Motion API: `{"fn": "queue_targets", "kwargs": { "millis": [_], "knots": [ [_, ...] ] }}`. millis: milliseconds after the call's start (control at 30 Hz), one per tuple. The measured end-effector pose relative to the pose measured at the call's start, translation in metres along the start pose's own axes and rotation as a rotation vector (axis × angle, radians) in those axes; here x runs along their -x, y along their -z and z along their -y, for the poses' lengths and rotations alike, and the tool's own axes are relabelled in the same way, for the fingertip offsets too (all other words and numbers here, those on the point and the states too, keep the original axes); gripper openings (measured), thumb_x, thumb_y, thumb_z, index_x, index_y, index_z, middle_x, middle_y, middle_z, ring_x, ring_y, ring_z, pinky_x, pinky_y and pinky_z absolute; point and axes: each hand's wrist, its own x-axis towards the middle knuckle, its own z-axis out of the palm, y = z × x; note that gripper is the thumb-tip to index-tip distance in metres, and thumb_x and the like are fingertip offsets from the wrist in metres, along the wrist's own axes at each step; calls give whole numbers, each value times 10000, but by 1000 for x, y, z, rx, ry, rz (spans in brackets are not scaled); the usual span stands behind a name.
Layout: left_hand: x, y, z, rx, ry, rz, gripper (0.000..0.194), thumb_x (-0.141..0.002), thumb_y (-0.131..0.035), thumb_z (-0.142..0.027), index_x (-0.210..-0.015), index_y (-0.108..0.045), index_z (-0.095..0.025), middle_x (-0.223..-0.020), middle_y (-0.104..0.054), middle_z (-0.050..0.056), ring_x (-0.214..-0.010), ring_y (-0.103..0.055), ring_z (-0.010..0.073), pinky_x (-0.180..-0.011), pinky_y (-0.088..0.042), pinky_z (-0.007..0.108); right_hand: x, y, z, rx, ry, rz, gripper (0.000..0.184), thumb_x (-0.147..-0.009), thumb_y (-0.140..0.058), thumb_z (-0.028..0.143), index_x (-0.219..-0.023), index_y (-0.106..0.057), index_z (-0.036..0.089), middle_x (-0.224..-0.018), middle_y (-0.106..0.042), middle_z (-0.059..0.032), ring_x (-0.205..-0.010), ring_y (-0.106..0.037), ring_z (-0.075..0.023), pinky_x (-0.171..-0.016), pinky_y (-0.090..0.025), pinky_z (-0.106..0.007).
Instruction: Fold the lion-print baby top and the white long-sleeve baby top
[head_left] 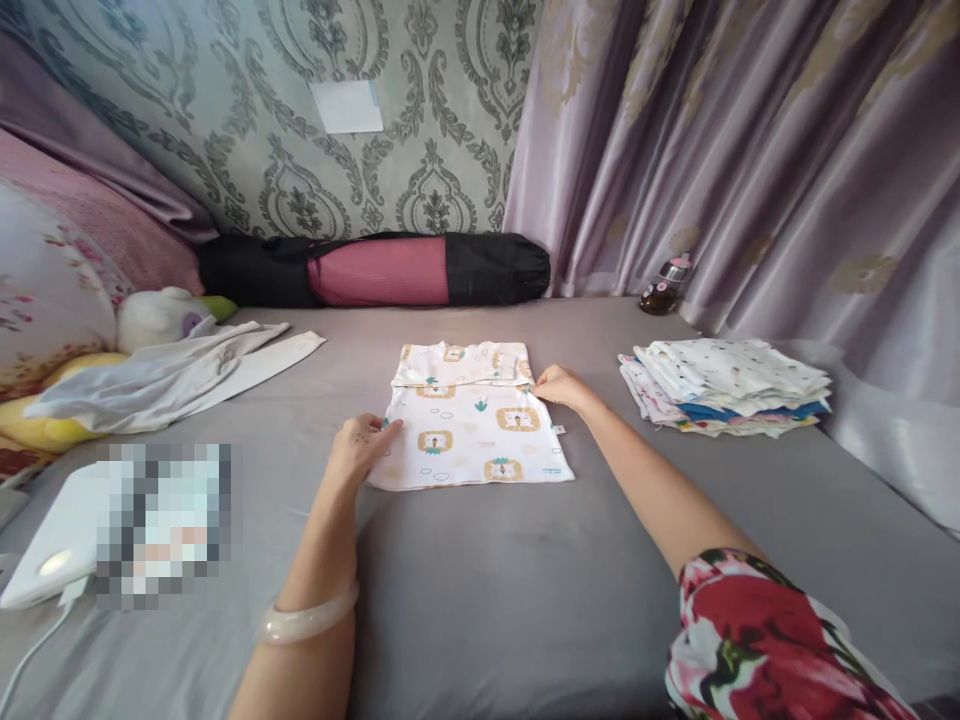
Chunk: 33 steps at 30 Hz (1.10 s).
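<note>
A small white baby shirt [465,430] with yellow lion prints lies flat on the grey sheet in front of me. Its upper part is folded across the body as a band, with the sleeves turned inward. At the shirt's left edge, my left hand [361,445] pinches the fabric between thumb and fingers. On the opposite side, my right hand [561,386] has its fingers closed on the right edge, near the fold line. A small tag sticks out below my right hand.
A stack of folded clothes [731,385] sits at the right, with a bottle [666,284] behind it. Along the wall lies a black and pink rolled bag [379,270]. White garments [187,375] and a plush toy [161,318] are at left, near a white corded device [67,530].
</note>
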Motion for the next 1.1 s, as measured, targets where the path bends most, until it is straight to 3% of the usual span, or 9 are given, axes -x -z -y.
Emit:
{"fn": "queue_targets", "kwargs": {
  "millis": [133,300,433,533,633,700,800,933,1100],
  "knots": [
    [0,0,3,44,-9,15,267,-661,-669,-435,-685,-591,-181,-519,-535,-20,-507,-514,145,-463,-324,222,10,-1,7,81,17,-79,266,-812,-636,416,-847,-726,168,-828,-715,-102,-780,-656,-211,-590,-381,-250],
    [-1,3,2,54,17,44,253,-655,-666,-406,-629,-534,-192,-480,-464,-49,-443,-433,108,-425,-293,215,32,-9,15,191,90,-237,297,-907,-467,153,-1172,-594,114,-1067,-686,-188,-993,-659,-265,-769,-441,-293],
    [2,7,1,125,43,75,259,-642,-679,-406,-659,-546,-185,-478,-459,-56,-437,-432,103,-415,-296,211,34,-16,9,135,145,-241,307,-908,-413,79,-1180,-554,105,-1124,-653,-189,-1024,-640,-267,-825,-455,-316],
    [5,10,-2,194,83,80,336,-628,-704,-404,-832,-611,-154,-516,-520,-44,-453,-474,117,-420,-332,213,29,-21,-6,-12,195,-261,310,-889,-469,91,-1184,-557,129,-1107,-660,-144,-1036,-621,-233,-874,-463,-311],
    [10,15,-5,249,97,116,574,-644,-720,-410,-1126,-604,-120,-554,-566,-37,-495,-533,134,-446,-383,214,32,-27,-22,-206,233,-288,336,-848,-520,100,-1177,-565,148,-1070,-666,-99,-957,-631,-184,-872,-485,-297],
    [13,19,-6,297,74,182,720,-666,-726,-432,-1298,-534,-147,-549,-558,-56,-501,-547,133,-456,-399,210,42,-30,-31,-320,279,-300,329,-828,-527,111,-1149,-587,159,-1097,-651,-95,-931,-633,-167,-843,-505,-287],
    [19,24,-8,334,46,339,829,-683,-732,-498,-1408,-454,-206,-527,-547,-71,-465,-555,137,-440,-400,214,65,-36,-38,-388,368,-283,297,-817,-552,177,-1105,-625,179,-1113,-632,-90,-916,-633,-170,-803,-522,-289],
    [24,29,-9,386,-18,539,748,-706,-731,-528,-1348,-522,-207,-600,-623,-28,-470,-590,134,-431,-399,209,96,-42,-45,-356,475,-267,304,-817,-577,268,-1106,-643,200,-1185,-585,-86,-825,-622,-155,-765,-529,-299],
    [23,31,-4,529,-51,578,430,-704,-758,-481,-983,-681,-162,-699,-645,-3,-446,-552,82,-405,-384,192,119,-44,-46,-344,516,-199,288,-853,-575,341,-1110,-656,240,-1269,-561,-71,-864,-624,-163,-805,-511,-321]
  ]
}}
